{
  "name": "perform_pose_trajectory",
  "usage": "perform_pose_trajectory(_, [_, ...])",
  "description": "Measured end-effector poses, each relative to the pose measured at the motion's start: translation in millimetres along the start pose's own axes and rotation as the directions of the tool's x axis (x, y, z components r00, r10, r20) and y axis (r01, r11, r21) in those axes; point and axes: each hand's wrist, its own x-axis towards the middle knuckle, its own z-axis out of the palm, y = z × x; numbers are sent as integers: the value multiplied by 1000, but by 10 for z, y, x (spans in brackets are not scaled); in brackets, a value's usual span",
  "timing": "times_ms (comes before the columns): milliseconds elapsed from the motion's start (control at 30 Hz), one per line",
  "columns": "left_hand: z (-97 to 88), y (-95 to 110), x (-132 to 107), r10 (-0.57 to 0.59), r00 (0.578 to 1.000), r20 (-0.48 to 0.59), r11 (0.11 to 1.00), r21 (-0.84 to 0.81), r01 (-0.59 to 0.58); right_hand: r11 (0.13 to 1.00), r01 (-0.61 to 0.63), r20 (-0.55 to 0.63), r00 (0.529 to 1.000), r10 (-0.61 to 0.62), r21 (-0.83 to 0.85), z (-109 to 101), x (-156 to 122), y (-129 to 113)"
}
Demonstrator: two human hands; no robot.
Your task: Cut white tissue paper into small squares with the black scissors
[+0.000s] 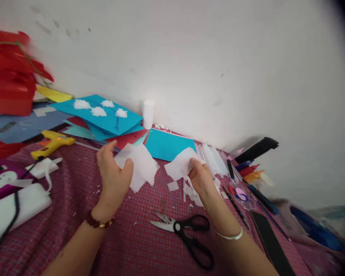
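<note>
My left hand (113,176) has its thumb and fingers apart beside several overlapping pieces of white paper (143,165); whether it touches them I cannot tell. Between the thumb and fingers of my right hand (201,176) is a white paper piece (176,165) with an uneven edge. Small white paper scraps (173,186) lie below that hand. Nearer to me, black-handled scissors (177,227) rest on the checked cloth with their blades parted, pointing left. Behind the papers is a flat blue sheet (169,145).
Blue cards (103,120) with white puffs are stacked at the back left, by a white cylinder (148,114). A yellow glue gun (51,143) lies left. White sticks (212,159), a pen (236,207) and a dark flat object (271,243) are on the right. A wall rises behind.
</note>
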Motion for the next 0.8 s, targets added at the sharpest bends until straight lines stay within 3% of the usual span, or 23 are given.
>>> perform_pose_trajectory(33, [27, 11, -26, 96, 995, -26, 995, 39, -95, 1000, -12, -8, 1000, 12, 28, -25, -32, -41])
perform_pose_trajectory(67, [71, 32, -81, 117, 993, 5, 993, 0, -117, 998, -29, -9, 1000, 29, 55, -44, -75, -75])
perform_pose_trajectory(100, [127, 63, -160, 71, 993, 90, 994, -94, -63, 995, -51, -3, 999, 51, 80, -57, -129, -104])
perform_pose_trajectory(133, [189, 98, -257, -20, 977, 213, 978, -199, 63, 992, -76, 8, 997, 75, 105, -64, -191, -128])
perform_pose_trajectory(167, [250, 136, -362, -137, 925, 354, 925, -289, 248, 987, -101, 22, 995, 99, 129, -67, -259, -149])
perform_pose_trajectory(200, [304, 173, -468, -247, 825, 508, 823, -340, 456, 981, -123, 36, 992, 119, 153, -67, -330, -165])
perform_pose_trajectory(233, [349, 208, -568, -313, 688, 655, 684, -347, 642, 974, -142, 47, 990, 135, 175, -65, -402, -177])
perform_pose_trajectory(300, [401, 273, -724, -285, 425, 859, 418, -288, 862, 962, -167, 61, 986, 158, 216, -64, -538, -179])
perform_pose_trajectory(333, [410, 302, -774, -233, 344, 910, 338, -256, 906, 955, -180, 71, 983, 167, 237, -71, -600, -169])
perform_pose_trajectory(367, [411, 328, -806, -199, 302, 932, 300, -235, 924, 948, -190, 83, 981, 174, 255, -86, -657, -153])
perform_pose_trajectory(433, [400, 368, -816, -232, 309, 922, 324, -226, 919, 946, -201, 116, 977, 176, 256, -155, -752, -103])
perform_pose_trajectory(500, [381, 385, -780, -338, 343, 876, 424, -183, 887, 969, -197, 162, 972, 173, 149, -280, -820, -42])
perform_pose_trajectory(567, [361, 373, -734, -416, 351, 839, 534, -87, 841, 981, -192, 198, 961, 191, -15, -446, -863, 15])
perform_pose_trajectory(667, [337, 310, -706, -452, 317, 834, 620, 39, 783, 960, -223, 220, 941, 257, -169, -678, -896, 78])
perform_pose_trajectory(800, [330, 225, -745, -456, 254, 853, 633, 111, 766, 935, -259, 221, 924, 313, -244, -814, -903, 119])
